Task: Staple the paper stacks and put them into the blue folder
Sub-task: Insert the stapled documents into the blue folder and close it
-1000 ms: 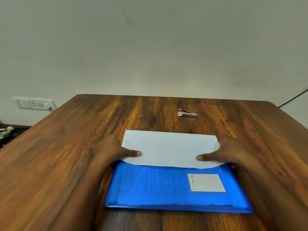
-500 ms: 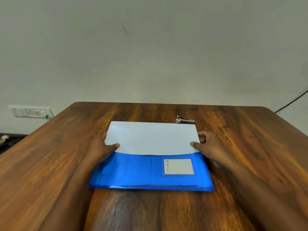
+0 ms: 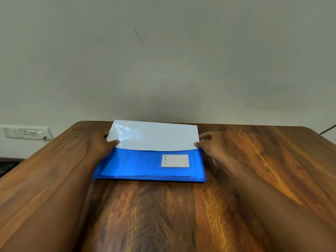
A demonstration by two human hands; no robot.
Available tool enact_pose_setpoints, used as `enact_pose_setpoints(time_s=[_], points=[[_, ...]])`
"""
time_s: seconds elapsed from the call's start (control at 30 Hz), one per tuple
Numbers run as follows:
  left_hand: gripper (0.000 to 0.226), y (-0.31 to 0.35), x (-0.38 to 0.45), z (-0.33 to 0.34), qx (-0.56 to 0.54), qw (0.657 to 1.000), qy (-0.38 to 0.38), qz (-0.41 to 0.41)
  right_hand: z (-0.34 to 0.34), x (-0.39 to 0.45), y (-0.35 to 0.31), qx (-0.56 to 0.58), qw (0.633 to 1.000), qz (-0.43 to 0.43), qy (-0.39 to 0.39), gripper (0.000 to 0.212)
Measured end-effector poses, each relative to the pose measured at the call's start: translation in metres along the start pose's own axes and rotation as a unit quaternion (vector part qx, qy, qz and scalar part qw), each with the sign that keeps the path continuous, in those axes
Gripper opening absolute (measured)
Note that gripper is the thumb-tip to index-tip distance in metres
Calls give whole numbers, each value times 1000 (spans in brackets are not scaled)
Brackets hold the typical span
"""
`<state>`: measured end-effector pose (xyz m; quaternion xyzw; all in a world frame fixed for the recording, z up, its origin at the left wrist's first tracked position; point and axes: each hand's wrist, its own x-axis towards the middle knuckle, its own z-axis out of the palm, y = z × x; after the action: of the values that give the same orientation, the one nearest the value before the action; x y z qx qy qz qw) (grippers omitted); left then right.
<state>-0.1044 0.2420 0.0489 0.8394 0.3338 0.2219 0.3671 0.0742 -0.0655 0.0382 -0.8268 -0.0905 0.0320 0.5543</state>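
Note:
The blue folder [image 3: 138,166] lies flat on the wooden table [image 3: 163,215], with a white label [image 3: 175,160] on its right side. A white paper stack [image 3: 156,136] sticks out of the folder's far side, with a glossy sheen near its left corner. My left hand [image 3: 101,144] pinches the stack's left edge, thumb on top. My right hand [image 3: 211,144] pinches the right edge the same way. The far part of the paper is tilted up toward me. No stapler shows in this frame.
A wall socket panel [image 3: 25,132] with a plug sits on the wall at the left. A dark cable [image 3: 327,129] runs off at the far right. The table's far edge lies just behind the paper.
Both hands slid the folder and paper away from me toward the table's far edge. The paper's far part rose and now covers the spot where the stapler lay.

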Motion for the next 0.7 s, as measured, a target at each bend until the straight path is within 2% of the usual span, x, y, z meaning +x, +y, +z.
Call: enact_pose_setpoints(time_s=[0.17,0.33,0.5,0.6,0.7], points=[[62,-10,60,23,52,999,-13,9,22,46,-11,-77,997,19,-25,29],[66,-24,112,56,115,993,-31,15,25,82,-9,-166,985,3,-52,24],[72,-31,123,71,162,986,-20,43,14,102,-13,-151,987,46,-30,23],[66,-26,118,74,200,976,-24,78,10,106,-15,-160,985,63,-12,22],[63,-13,108,77,217,973,-29,77,8,106,-10,-194,979,60,2,24]])
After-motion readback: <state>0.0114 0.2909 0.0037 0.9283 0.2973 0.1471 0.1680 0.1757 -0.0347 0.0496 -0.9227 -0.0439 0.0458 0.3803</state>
